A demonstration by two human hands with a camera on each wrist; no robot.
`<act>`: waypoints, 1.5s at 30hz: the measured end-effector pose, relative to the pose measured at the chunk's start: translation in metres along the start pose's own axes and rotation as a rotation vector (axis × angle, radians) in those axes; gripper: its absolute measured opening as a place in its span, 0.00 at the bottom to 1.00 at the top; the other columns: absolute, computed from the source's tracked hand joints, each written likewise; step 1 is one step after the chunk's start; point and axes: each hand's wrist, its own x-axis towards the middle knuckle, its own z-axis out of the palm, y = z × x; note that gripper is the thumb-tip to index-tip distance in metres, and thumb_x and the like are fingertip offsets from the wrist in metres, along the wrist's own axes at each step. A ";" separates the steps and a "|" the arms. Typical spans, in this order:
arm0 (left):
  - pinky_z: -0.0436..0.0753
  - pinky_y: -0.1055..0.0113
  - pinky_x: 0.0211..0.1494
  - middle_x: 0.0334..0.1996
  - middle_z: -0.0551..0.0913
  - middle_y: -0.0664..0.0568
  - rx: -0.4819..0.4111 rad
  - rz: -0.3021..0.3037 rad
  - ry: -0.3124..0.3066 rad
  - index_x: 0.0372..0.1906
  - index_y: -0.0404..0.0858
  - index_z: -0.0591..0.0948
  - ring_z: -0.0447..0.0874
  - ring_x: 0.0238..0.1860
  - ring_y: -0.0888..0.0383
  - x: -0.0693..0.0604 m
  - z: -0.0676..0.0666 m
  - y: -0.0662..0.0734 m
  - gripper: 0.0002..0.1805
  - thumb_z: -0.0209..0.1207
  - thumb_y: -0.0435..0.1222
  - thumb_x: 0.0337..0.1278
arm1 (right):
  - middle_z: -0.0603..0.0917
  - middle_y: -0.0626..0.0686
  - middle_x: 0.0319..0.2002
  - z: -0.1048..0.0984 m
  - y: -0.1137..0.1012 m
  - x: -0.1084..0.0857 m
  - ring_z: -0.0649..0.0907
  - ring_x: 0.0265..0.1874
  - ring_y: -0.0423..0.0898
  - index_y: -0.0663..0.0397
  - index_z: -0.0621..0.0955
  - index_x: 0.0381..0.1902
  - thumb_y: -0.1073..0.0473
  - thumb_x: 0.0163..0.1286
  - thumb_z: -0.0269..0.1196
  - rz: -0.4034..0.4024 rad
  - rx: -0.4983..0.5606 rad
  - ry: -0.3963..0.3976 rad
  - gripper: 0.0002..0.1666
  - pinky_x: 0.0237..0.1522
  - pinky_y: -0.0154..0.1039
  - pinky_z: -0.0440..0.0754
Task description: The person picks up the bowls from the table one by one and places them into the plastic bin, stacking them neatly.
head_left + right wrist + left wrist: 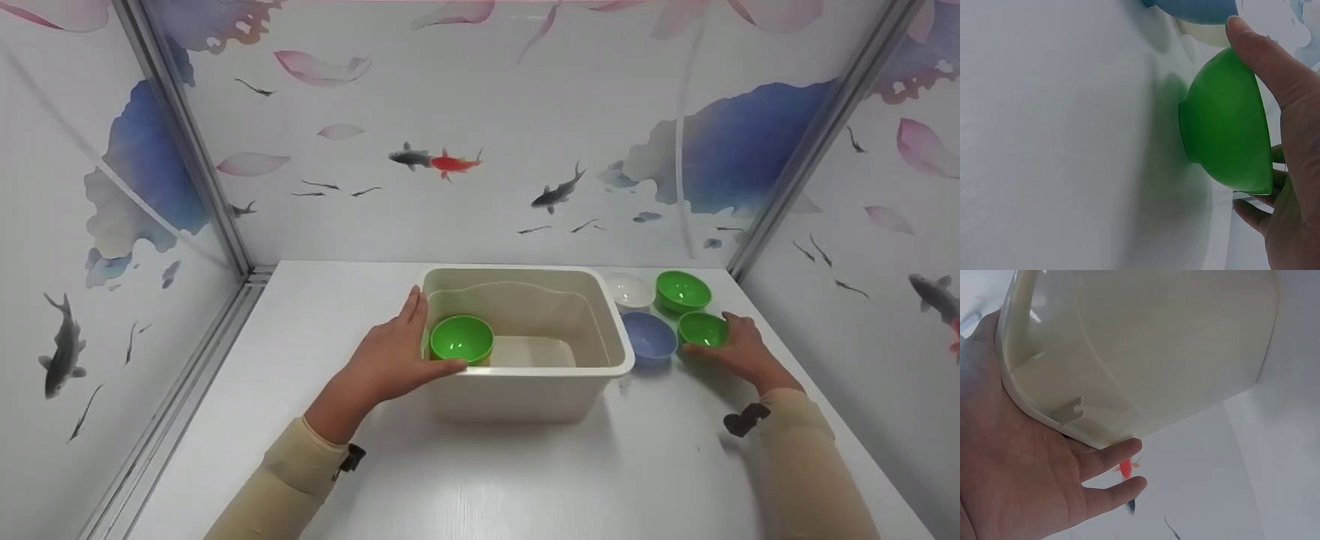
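My right hand (739, 349) is at a green bowl (1227, 124) on the right, its thumb at the near rim and its fingers around the other side. In the head view this bowl (702, 331) sits upright in front of a second green bowl (682, 291). My left hand (390, 356) rests on the left end of a cream plastic bin (517, 397). Its thumb lies over the front rim; in the left wrist view the fingers (1112, 458) extend along the outer wall. Inside the bin, at its left end, is another green bowl (462, 339), with a yellowish edge showing beneath it.
Between the bin and my right hand stand a blue bowl (649, 339) and, behind it, a white bowl (628, 291). The white table (570, 480) is enclosed by printed panels at the back and both sides, with metal posts (817, 127) at the corners.
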 end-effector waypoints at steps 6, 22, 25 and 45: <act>0.75 0.40 0.77 0.91 0.45 0.40 0.005 0.007 -0.001 0.91 0.32 0.48 0.73 0.78 0.33 0.001 0.000 -0.001 0.75 0.61 0.80 0.56 | 0.58 0.85 0.73 0.000 -0.001 -0.001 0.64 0.73 0.81 0.83 0.49 0.83 0.27 0.69 0.74 0.018 0.001 0.002 0.78 0.75 0.78 0.61; 0.75 0.40 0.76 0.91 0.46 0.39 0.013 0.012 -0.003 0.90 0.31 0.48 0.73 0.78 0.33 -0.001 0.000 -0.001 0.74 0.61 0.79 0.58 | 0.64 0.80 0.61 0.012 -0.005 0.004 0.68 0.61 0.74 0.88 0.60 0.72 0.36 0.67 0.74 0.004 -0.051 0.063 0.65 0.66 0.75 0.72; 0.76 0.40 0.76 0.90 0.46 0.39 0.012 0.010 -0.001 0.90 0.31 0.48 0.73 0.77 0.33 -0.001 0.000 0.000 0.74 0.62 0.78 0.58 | 0.64 0.79 0.60 0.013 -0.004 0.004 0.68 0.60 0.73 0.87 0.61 0.71 0.37 0.66 0.74 0.005 -0.054 0.079 0.64 0.65 0.73 0.72; 0.76 0.40 0.76 0.90 0.45 0.38 0.009 0.028 0.009 0.90 0.30 0.48 0.74 0.76 0.32 -0.001 0.000 -0.001 0.74 0.63 0.78 0.58 | 0.60 0.83 0.63 0.016 -0.005 0.005 0.65 0.63 0.77 0.89 0.56 0.73 0.42 0.65 0.73 0.014 -0.065 0.087 0.64 0.67 0.76 0.70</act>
